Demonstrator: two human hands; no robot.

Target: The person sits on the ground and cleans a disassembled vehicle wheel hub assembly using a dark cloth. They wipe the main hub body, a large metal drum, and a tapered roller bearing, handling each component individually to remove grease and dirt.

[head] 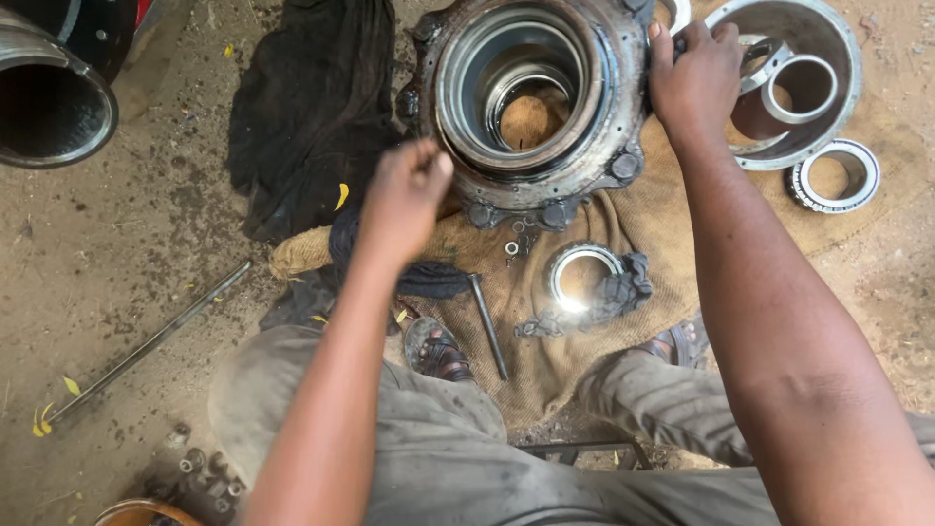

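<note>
Head view, looking down: a large greasy wheel hub [531,102] lies on burlap sacking [584,341] at upper centre of the frame. Right hand [693,83] clasps the hub's right rim; left hand [407,195], fingers curled into a fist, hovers at its lower left edge, its contents indiscernible. A bearing ring [834,175] lies at upper right, a steel rod [146,343] at lower left.

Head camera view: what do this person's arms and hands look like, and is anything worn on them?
Both arms are bare the whole way into view: no sleeves, gloves, watch or rings can be seen. The left hand and the right hand look smudged with grime or grease, as do the forearms. Lower down, the person wears dusty, stained grey-brown trousers and sandals.
</note>
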